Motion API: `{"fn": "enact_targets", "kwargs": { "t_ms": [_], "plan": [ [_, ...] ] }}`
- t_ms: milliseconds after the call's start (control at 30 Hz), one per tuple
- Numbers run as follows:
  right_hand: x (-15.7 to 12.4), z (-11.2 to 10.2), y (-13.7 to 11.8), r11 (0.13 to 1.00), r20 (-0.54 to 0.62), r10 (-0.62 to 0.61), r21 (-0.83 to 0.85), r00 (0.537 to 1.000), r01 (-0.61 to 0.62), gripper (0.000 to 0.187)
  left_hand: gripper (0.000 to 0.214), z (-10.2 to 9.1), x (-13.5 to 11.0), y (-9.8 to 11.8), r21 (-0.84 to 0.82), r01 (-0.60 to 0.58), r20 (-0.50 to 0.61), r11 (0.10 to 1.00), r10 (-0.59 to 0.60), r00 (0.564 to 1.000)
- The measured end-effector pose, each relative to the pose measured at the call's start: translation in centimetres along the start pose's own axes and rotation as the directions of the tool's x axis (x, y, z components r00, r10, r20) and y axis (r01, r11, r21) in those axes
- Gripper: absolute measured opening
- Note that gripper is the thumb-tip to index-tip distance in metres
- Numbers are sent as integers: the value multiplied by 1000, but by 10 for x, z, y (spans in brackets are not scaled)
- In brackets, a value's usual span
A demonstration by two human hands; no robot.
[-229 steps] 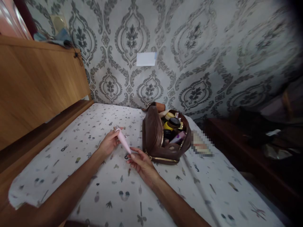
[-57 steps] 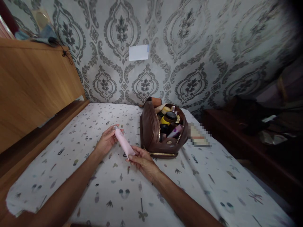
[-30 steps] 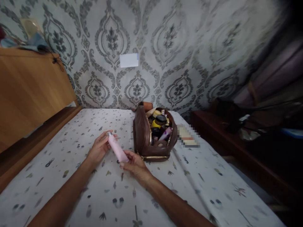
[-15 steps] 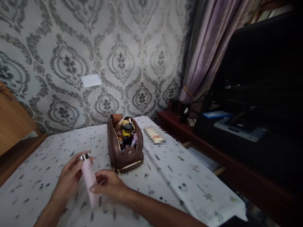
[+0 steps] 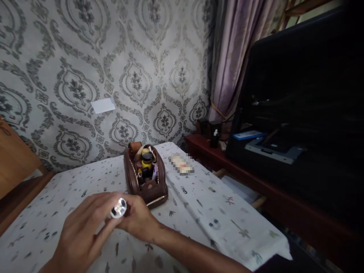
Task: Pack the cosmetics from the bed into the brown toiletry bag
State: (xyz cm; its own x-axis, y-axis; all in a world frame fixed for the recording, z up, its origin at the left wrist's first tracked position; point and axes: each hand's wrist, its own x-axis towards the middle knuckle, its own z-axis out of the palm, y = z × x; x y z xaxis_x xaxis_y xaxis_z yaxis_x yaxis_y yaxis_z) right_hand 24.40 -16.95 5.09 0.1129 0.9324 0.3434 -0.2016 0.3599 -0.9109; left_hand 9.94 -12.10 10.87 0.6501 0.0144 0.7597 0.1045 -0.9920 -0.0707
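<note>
My left hand (image 5: pixel 82 231) and my right hand (image 5: pixel 138 220) are both closed around a pink tube, held up toward the camera so only its shiny silver cap (image 5: pixel 118 208) shows between the fingers. The tube's body is hidden by the hands. Just behind them a brown zip pouch (image 5: pixel 146 178) stands open on the bed, filled with several small cosmetics, among them a yellow jar with a dark lid (image 5: pixel 147 159).
The bed has a white patterned sheet (image 5: pixel 199 204). A small flat pack (image 5: pixel 181 164) lies right of the pouch. A dark wooden bench (image 5: pixel 256 178) with a black unit and a blue-topped device (image 5: pixel 247 135) stands right. Purple curtain (image 5: pixel 236 57) hangs behind; a wooden headboard (image 5: pixel 14 163) is left.
The view has swung right, showing the curtain and the black unit. The tube has been raised and turned so its cap points at the camera, both hands still on it.
</note>
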Motion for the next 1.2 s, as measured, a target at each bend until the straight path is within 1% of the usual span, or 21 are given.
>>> {"fn": "enact_targets", "kwargs": {
  "t_ms": [33,100,200,267,367,433,533,600,700,767,833,900,1033,1067,1200],
  "plan": [
    [-2,-1,-8,999,12,-22,45,1000,22,43,31,0,3,5,28,-79,1,996,79,997],
    [-8,-5,-21,991,25,-29,128,999,25,41,33,2,6,14,91,-184,4,979,184,983],
    [-19,-11,-33,959,16,68,274,998,-69,46,28,6,7,26,190,-279,-14,941,287,958],
    [-27,-15,-36,920,-16,154,367,988,-138,48,23,8,8,34,231,-325,-11,917,337,942],
    [-38,-21,-40,858,-50,264,468,963,-211,47,18,9,9,44,241,-376,43,895,377,925],
    [-44,-25,-44,829,-37,297,507,954,-238,47,19,9,11,50,238,-419,99,877,407,908],
    [-53,-32,-52,818,-26,298,522,954,-241,46,21,12,13,55,229,-469,142,853,447,883],
    [-59,-38,-55,813,-20,311,523,950,-255,45,20,16,16,56,222,-484,146,846,462,875],
    [-66,-49,-57,803,-26,326,535,945,-262,46,16,26,20,57,227,-487,90,843,480,873],
    [-68,-55,-57,802,-47,310,550,950,-235,45,14,33,23,56,225,-481,35,847,486,873],
    [-67,-59,-57,800,-74,293,566,953,-202,43,16,38,28,55,212,-482,17,850,490,872],
    [-64,-62,-58,798,-105,287,576,952,-177,42,19,40,32,53,202,-485,33,851,489,872],
    [-58,-68,-61,794,-148,308,584,940,-169,43,24,43,41,51,217,-494,117,842,480,869],
    [-57,-69,-61,792,-157,315,587,936,-168,43,24,44,42,50,225,-495,118,839,481,869],
    [-54,-75,-59,790,-164,309,593,937,-157,49,24,54,41,47,235,-479,57,846,480,876]
  ]
}}
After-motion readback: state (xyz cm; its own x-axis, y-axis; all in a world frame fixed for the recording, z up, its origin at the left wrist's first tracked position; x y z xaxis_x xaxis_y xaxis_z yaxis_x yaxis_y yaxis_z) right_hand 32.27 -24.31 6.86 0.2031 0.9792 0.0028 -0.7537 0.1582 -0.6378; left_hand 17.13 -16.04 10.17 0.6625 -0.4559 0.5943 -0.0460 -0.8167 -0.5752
